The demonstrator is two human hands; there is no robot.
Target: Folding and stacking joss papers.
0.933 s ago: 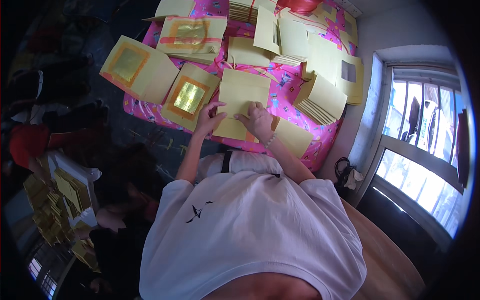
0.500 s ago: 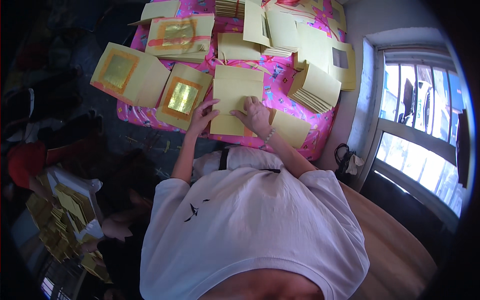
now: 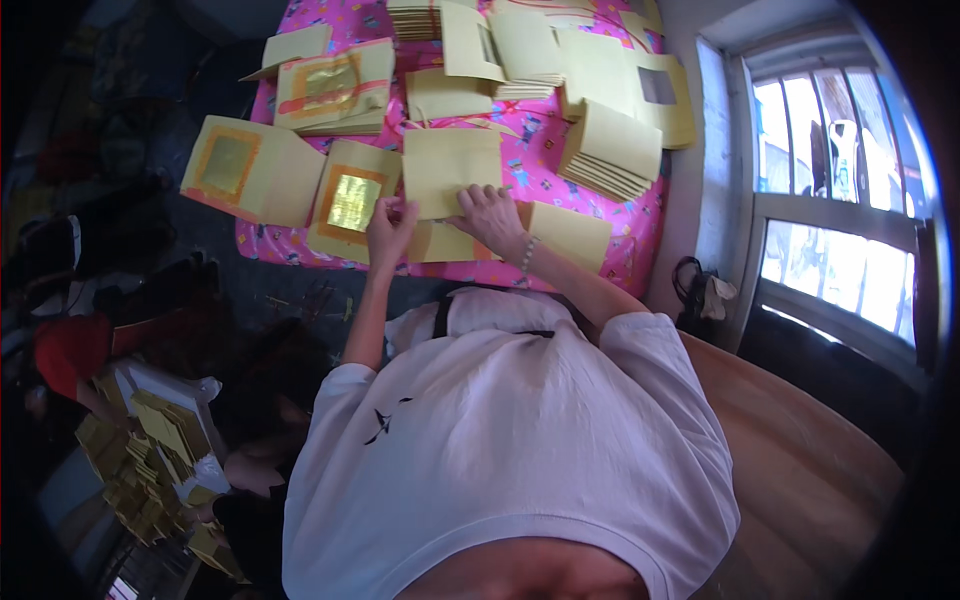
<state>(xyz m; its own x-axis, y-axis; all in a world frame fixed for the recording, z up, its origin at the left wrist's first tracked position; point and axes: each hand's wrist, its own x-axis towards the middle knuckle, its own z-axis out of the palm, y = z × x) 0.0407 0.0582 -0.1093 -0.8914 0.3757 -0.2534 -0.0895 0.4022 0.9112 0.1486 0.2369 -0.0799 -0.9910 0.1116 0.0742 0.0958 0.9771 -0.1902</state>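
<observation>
- Pink patterned cloth (image 3: 560,170) spread over a surface beside a bright window (image 3: 830,200), crowded with yellow paper.
- Left hand (image 3: 388,228) lying palm down, fingers loosely curled, at the lower left corner of a plain pale-yellow paper sheet (image 3: 450,170); pressing or pinching the edge, a closed grip not clear from above.
- Right hand (image 3: 490,215) spread flat on the same sheet's lower edge, fingers extended, holding it down rather than clasping it; beaded bracelet (image 3: 527,256) at the wrist.
- Sheet lying near the front middle of the cloth, on top of further yellow sheets (image 3: 570,232) that show beneath and to its right.
- Just left of the left hand, a yellow sheet with an orange border and a gold foil square (image 3: 352,200); further left, a similar foil-centred sheet (image 3: 250,168) hanging over the cloth's edge.
- Further back, a tied bundle of foil sheets (image 3: 335,88) and stacks of plain yellow paper (image 3: 610,150).
- Probably squaring or separating the top sheet from the pile; likely next a clean pinch at the corner without dragging the sheets below.
- Lower left, another person (image 3: 250,440) beside heaps of folded yellow paper (image 3: 150,450).
</observation>
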